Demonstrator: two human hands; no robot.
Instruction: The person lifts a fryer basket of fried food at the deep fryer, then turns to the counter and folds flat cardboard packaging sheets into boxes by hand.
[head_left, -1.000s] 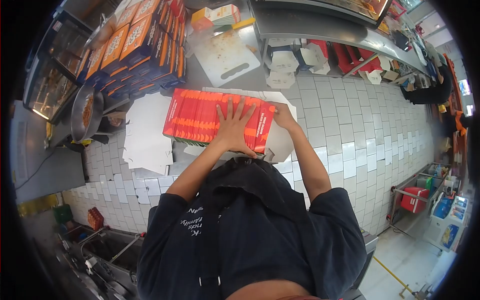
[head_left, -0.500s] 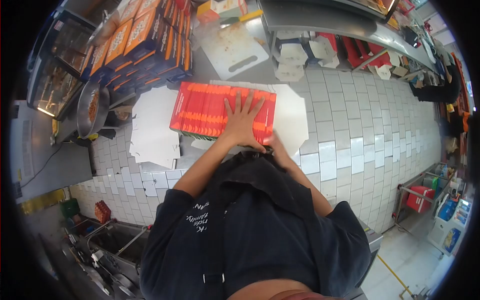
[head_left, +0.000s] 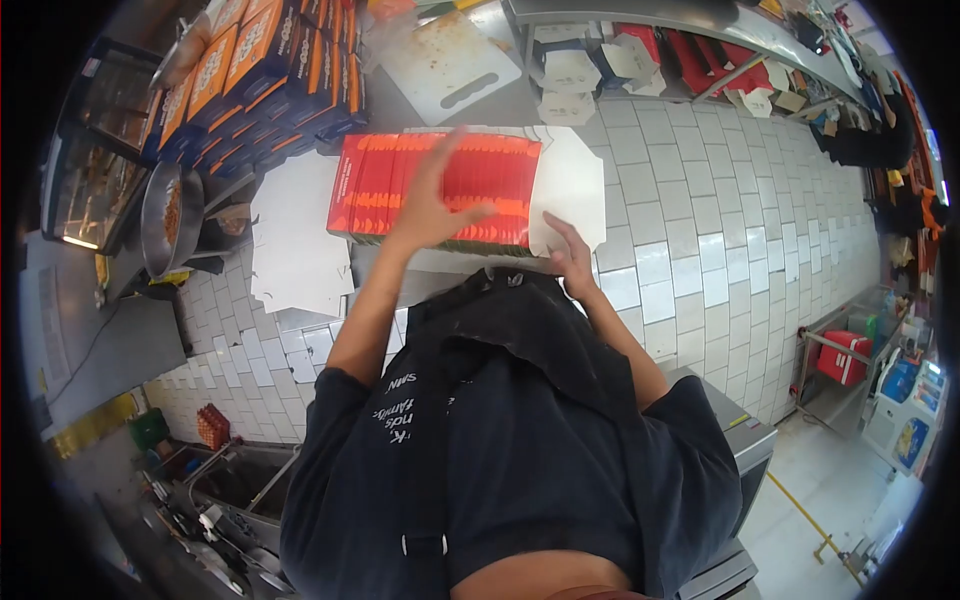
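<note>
A row of red folded cartons (head_left: pixel 372 185) with orange print lies packed together on the worktop in front of me. My left hand (head_left: pixel 430 212) is over the middle of the row, fingers apart and slightly blurred; I cannot tell if it touches the cartons. Beyond the row's right end, my right hand (head_left: pixel 572 255) hovers at the near edge of a white cardboard sheet (head_left: pixel 570 185), its fingers loosely stretched and nothing seen in them. More white cardboard sheets (head_left: pixel 300 230) lie at the left end of the row.
Orange and blue boxes (head_left: pixel 270 70) are stacked at the back left, near a metal bowl (head_left: pixel 172 220) with food in it. A stained white cutting board (head_left: pixel 445 65) lies behind the cartons. Open white cartons (head_left: pixel 570 75) sit on a shelf at the back right.
My left hand has shifted left from the right part of the red row to its middle. My right hand has come away from the row's near right corner, its fingers now showing.
</note>
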